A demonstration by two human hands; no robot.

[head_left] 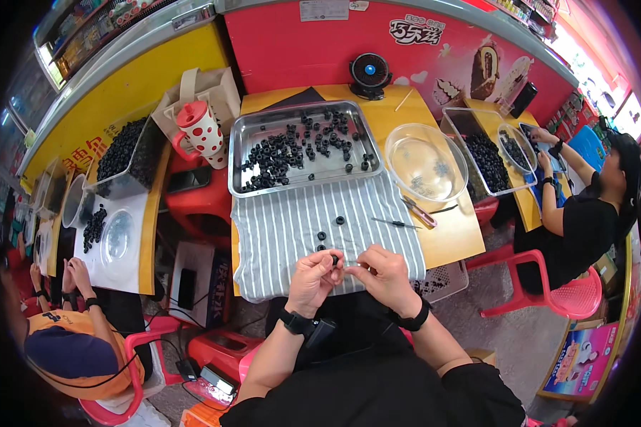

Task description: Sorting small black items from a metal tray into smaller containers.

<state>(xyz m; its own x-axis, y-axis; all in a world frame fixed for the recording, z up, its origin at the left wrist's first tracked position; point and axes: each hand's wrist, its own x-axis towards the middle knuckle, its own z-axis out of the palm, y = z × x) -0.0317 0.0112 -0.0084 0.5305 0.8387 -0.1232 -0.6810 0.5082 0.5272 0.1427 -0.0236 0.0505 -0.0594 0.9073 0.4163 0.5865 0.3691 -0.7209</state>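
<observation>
- Left hand pinches a small black ring.
- Right hand pinches just beside it, on what is too small to tell.
- Striped cloth lies beneath.

1. Bright, fairly even light falls across the desk, the left hand and the right hand, both reasonably sharp.
2. Glare whitens the bright opening at upper right.
3. Highlights streak the metal tray, while pale reflections cloud the clear round tub.
4. Shadow darkens the floor beneath the desk; the wearer's black shirt swallows detail.
5. Fisheye distortion bows the wall ledge into an arc, and violet fringing edges the black rim.
6. Detail softens at far left; the black ring between fingertips appears too small to read clearly.
</observation>
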